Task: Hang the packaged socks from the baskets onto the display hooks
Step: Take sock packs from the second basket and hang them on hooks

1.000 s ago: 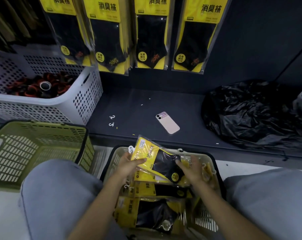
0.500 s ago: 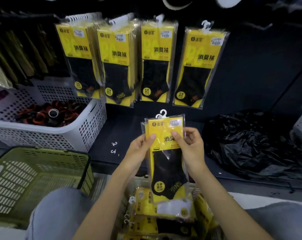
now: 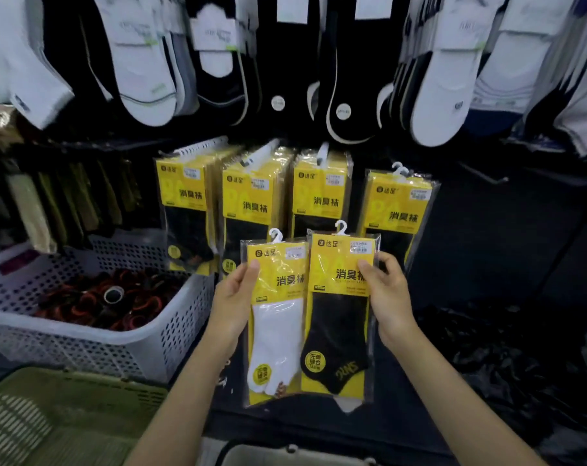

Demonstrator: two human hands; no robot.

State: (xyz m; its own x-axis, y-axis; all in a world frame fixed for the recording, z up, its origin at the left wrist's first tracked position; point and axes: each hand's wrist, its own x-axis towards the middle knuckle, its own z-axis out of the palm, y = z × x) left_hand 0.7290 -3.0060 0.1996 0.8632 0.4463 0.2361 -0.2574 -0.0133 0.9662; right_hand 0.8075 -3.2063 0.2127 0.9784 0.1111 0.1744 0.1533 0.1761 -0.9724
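Two packaged socks are held up at centre frame, in front of the display. The left hand [image 3: 236, 297] pinches the white-sock pack [image 3: 275, 331] at its left edge, with the thumb on the yellow card header and the fingers behind. The right hand [image 3: 388, 294] grips the black-sock pack [image 3: 339, 331] the same way at its right edge. The black-sock pack overlaps the right edge of the white-sock pack. Each pack has a small white hanger loop [image 3: 341, 227] at its top, upright and free of both hands.

Just above and behind are four rows of hung packs [image 3: 319, 196] on the display hooks [image 3: 203, 147]. Loose socks hang across the upper frame. A white basket [image 3: 171, 334] sits at middle left, a green basket [image 3: 66, 398] at lower left, and the rim of a third basket [image 3: 285, 457] shows at the bottom edge.

Handling, as judged:
- **Weight and stiffness:** the packs look very light and flat, stiff at the card header and soft lower down where only the sock fills the film.
- **Surface:** the clear film looks glossy and is probably slippery, so overlapped packs may slide on each other.
- **Where to hold:** the header just under the loop is the better hold, because it keeps the loop steady for threading. A lower hold would let the top flop.
- **Fragile part:** the loop is thin and may twist or snap if forced.
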